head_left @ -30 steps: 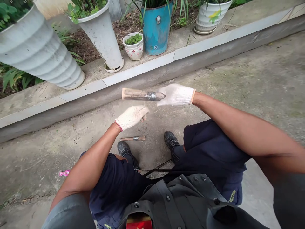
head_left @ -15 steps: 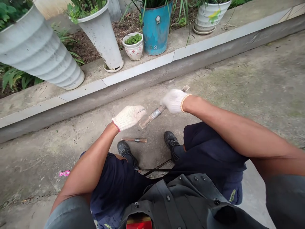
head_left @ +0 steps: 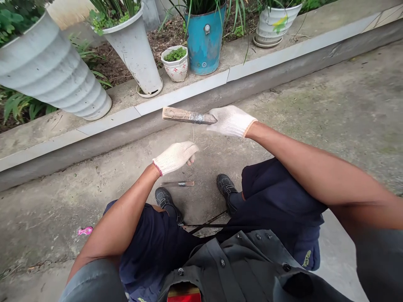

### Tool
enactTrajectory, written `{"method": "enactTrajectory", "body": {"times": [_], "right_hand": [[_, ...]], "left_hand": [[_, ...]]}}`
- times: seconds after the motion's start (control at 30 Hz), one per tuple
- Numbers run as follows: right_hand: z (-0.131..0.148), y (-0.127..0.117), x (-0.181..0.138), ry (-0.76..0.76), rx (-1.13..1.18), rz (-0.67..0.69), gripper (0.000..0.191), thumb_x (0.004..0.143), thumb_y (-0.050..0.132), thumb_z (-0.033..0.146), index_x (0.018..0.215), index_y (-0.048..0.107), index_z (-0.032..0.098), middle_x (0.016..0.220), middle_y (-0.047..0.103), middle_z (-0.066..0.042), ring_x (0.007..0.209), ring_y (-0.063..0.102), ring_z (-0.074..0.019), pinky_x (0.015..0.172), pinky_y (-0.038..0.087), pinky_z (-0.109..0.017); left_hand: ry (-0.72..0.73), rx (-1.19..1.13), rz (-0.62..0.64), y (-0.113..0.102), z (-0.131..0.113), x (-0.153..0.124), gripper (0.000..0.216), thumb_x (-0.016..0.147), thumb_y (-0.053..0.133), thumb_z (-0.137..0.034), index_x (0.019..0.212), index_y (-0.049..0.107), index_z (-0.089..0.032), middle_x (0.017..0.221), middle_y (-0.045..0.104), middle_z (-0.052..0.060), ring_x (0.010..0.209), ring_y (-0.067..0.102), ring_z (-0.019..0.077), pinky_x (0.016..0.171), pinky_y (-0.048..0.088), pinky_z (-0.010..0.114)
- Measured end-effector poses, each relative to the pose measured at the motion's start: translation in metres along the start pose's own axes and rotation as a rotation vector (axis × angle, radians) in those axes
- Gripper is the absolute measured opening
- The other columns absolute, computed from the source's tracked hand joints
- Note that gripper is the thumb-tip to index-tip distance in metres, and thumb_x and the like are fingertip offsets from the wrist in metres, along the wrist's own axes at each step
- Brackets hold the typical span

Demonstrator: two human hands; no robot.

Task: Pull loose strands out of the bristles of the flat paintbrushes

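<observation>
A wooden stick [head_left: 176,114] with silvery wire [head_left: 197,118] wound around its middle is held level in my right hand [head_left: 233,121], closed over its right end. Below and to the left, my left hand [head_left: 176,157] has its fingers pinched together. A thin strand of wire [head_left: 193,133] runs between its fingertips and the stick. Both hands wear white knitted gloves. On the concrete near my left shoe [head_left: 165,197] lies a second, smaller wooden stick [head_left: 188,183], also bound with wire.
A low tiled ledge [head_left: 185,94] crosses in front of me. On it stand tall white planters [head_left: 132,58], a small white pot [head_left: 176,69], a blue bucket [head_left: 204,46] and another white pot [head_left: 275,25]. A pink object [head_left: 85,230] lies on the ground at left.
My right hand has lifted the wire-wound stick and turned it from slanted to nearly level, pointing left. My left hand has shifted slightly right, its fingers now turned downward.
</observation>
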State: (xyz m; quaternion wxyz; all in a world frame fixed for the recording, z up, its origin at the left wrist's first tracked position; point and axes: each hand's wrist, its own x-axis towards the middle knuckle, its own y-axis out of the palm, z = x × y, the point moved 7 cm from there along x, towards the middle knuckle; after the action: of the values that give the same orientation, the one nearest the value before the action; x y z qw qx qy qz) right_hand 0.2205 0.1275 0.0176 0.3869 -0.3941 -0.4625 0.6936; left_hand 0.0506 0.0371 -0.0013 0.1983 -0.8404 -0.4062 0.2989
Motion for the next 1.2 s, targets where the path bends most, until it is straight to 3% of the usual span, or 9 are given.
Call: {"method": "enactTrajectory", "body": {"times": [0.1,0.23,0.4,0.6,0.67,0.77,1.0,1.1,1.2], "right_hand": [[-0.01,0.0,0.003,0.1,-0.066,-0.009,0.028,0.09,0.061,0.042,0.104,0.071,0.02,0.086,0.07,-0.011,0.084,0.064,-0.0252,0.072,0.038,-0.033],[-0.007,0.013,0.0,0.117,-0.226,0.161,0.021,0.082,0.07,0.023,0.102,0.073,0.016,0.088,0.071,-0.015,0.088,0.066,-0.0288,0.078,0.042,-0.038],[0.015,0.043,-0.018,-0.16,-0.367,0.412,0.018,0.078,0.066,0.012,0.093,0.074,0.017,0.084,0.07,-0.012,0.078,0.065,-0.0237,0.072,0.04,-0.035],[0.022,0.051,-0.037,-0.403,0.038,0.579,0.015,0.076,0.072,0.033,0.087,0.071,0.022,0.072,0.064,0.002,0.067,0.053,-0.014,0.065,0.035,-0.028],[0.021,0.043,-0.034,-0.387,0.116,0.535,0.022,0.078,0.072,0.041,0.087,0.069,0.021,0.071,0.062,0.003,0.065,0.051,-0.0128,0.063,0.034,-0.027],[0.014,0.021,-0.019,-0.266,0.099,0.3,0.03,0.082,0.068,0.05,0.091,0.069,0.021,0.073,0.062,0.001,0.067,0.053,-0.0146,0.063,0.033,-0.028],[-0.013,-0.002,0.0,0.071,-0.074,-0.012,0.029,0.09,0.062,0.045,0.105,0.072,0.022,0.085,0.07,-0.011,0.08,0.062,-0.0251,0.068,0.038,-0.034],[-0.017,-0.003,0.002,0.154,-0.169,-0.002,0.026,0.088,0.066,0.035,0.109,0.072,0.021,0.091,0.073,-0.015,0.084,0.065,-0.0275,0.073,0.041,-0.037],[-0.015,0.014,0.001,0.152,-0.294,0.201,0.025,0.077,0.074,0.022,0.101,0.075,0.018,0.088,0.072,-0.016,0.083,0.065,-0.0304,0.075,0.043,-0.04]], "left_hand": [[-0.053,0.105,0.009,0.001,0.004,-0.002,0.037,0.104,0.042,-0.039,0.08,0.062,-0.02,0.072,0.069,0.001,0.064,0.066,0.0157,0.064,0.049,0.026],[-0.018,0.306,-0.049,-0.01,0.006,-0.005,0.036,0.104,0.042,-0.041,0.091,0.069,-0.021,0.069,0.068,0.0,0.063,0.063,0.0178,0.064,0.045,0.028],[0.062,0.482,-0.113,-0.025,0.004,-0.004,0.037,0.104,0.041,-0.038,0.094,0.072,-0.02,0.08,0.071,0.003,0.076,0.066,0.0199,0.072,0.045,0.028],[0.08,0.288,-0.08,-0.027,0.016,-0.004,0.038,0.103,0.045,-0.045,0.093,0.072,-0.021,0.077,0.07,0.0,0.072,0.065,0.0169,0.073,0.048,0.026],[0.091,0.154,-0.037,-0.021,0.018,-0.003,0.034,0.101,0.05,-0.045,0.093,0.072,-0.019,0.083,0.073,0.002,0.074,0.067,0.0167,0.072,0.05,0.026],[0.031,0.011,-0.013,-0.011,0.018,0.0,0.037,0.102,0.05,-0.045,0.086,0.069,-0.017,0.081,0.073,0.005,0.069,0.067,0.0156,0.068,0.053,0.026],[-0.027,0.103,0.033,0.004,0.009,0.001,0.033,0.102,0.046,-0.04,0.085,0.066,-0.02,0.076,0.072,0.0,0.066,0.068,0.0147,0.068,0.051,0.025],[-0.018,0.155,0.076,0.008,0.012,0.001,0.033,0.102,0.046,-0.042,0.087,0.067,-0.021,0.073,0.071,-0.002,0.063,0.067,0.0151,0.063,0.048,0.025],[-0.002,0.278,0.022,-0.001,0.011,0.0,0.037,0.103,0.042,-0.042,0.086,0.068,-0.021,0.07,0.069,-0.002,0.062,0.064,0.016,0.063,0.045,0.026]]}}
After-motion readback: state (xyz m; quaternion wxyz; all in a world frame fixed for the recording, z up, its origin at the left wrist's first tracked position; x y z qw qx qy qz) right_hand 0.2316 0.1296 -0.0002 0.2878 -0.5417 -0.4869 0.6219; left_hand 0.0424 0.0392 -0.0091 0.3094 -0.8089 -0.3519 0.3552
